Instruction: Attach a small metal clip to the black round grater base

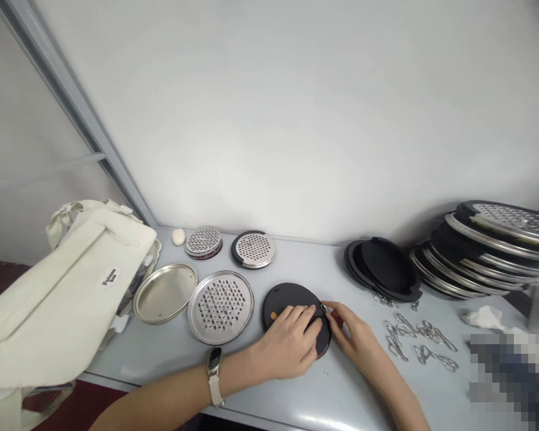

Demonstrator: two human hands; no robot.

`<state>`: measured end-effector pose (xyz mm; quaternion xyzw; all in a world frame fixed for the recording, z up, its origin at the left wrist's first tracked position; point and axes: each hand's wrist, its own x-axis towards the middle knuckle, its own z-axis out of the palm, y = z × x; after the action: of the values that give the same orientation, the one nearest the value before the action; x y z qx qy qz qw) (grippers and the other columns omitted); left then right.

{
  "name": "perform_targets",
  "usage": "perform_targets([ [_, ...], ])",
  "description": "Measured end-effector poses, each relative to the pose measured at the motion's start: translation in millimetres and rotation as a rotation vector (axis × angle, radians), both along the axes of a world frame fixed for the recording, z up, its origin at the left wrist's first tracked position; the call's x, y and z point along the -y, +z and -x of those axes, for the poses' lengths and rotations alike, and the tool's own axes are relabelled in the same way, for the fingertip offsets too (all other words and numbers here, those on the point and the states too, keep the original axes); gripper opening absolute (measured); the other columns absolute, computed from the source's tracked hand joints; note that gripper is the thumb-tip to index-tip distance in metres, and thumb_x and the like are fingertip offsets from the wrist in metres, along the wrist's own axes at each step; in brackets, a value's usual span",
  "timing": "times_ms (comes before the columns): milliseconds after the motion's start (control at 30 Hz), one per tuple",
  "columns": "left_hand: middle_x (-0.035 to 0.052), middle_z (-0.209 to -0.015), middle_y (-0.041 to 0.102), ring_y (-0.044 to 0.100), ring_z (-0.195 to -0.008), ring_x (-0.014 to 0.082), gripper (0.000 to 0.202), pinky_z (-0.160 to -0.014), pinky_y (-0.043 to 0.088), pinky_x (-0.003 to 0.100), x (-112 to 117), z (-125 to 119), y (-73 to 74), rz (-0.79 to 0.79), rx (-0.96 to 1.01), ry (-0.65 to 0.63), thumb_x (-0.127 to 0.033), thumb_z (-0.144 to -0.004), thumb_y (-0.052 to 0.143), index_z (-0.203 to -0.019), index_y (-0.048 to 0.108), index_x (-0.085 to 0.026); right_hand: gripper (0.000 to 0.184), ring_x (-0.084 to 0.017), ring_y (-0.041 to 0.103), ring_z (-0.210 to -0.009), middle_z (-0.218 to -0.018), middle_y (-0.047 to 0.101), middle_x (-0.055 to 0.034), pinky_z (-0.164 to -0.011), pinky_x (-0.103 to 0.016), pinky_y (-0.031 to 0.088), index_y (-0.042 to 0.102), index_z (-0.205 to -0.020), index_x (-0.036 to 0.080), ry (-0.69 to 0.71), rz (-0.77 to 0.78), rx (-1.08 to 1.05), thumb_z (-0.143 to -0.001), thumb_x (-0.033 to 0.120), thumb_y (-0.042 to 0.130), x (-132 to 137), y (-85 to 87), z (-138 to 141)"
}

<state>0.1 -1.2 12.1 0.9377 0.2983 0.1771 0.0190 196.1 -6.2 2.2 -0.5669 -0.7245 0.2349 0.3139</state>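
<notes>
A round black disc (284, 299) lies flat on the grey tabletop (296, 383) in front of me. My left hand (291, 347) rests on it, fingers curled down on its right half; a watch is on that wrist. My right hand (353, 338) meets it at the disc's right edge, fingertips pinched on a small metal piece (323, 308) there. A small orange spot (273, 315) shows on the disc beside my left fingers.
Left of the disc lie a perforated steel plate (220, 306) and a plain steel plate (164, 293). Two smaller perforated discs (253, 248) and a pale lump (178, 237) sit by the wall. Black lids (383, 268), stacked plates (485, 248), metal clips (420, 338) on the right; canvas bag (58, 287) on the left.
</notes>
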Motion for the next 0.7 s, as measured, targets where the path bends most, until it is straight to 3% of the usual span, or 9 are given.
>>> perform_targets([
  [267, 0.0167, -0.134, 0.048, 0.049, -0.115, 0.0283, 0.039, -0.095, 0.04, 0.041, -1, 0, -1.5, 0.01, 0.002, -0.01, -0.024, -0.09, 0.043, -0.126, 0.048, -0.009, 0.024, -0.02, 0.062, -0.068, -0.076, 0.065, -0.0061, -0.065, -0.031, 0.052, 0.054, -0.107, 0.019, 0.011, 0.001, 0.01, -0.092, 0.031, 0.039, 0, -2.2, 0],
  [700, 0.0162, -0.135, 0.047, 0.047, -0.117, 0.0286, 0.039, -0.098, 0.039, 0.04, -1, 0, -2.0, 0.022, 0.001, -0.02, -0.024, -0.091, 0.042, -0.126, 0.048, -0.008, 0.017, -0.017, 0.057, -0.058, -0.066, 0.055, 0.0011, -0.055, -0.026, 0.046, 0.045, -0.105, 0.019, 0.035, -0.021, 0.044, -0.091, 0.026, 0.036, -3, -21.8, -4],
])
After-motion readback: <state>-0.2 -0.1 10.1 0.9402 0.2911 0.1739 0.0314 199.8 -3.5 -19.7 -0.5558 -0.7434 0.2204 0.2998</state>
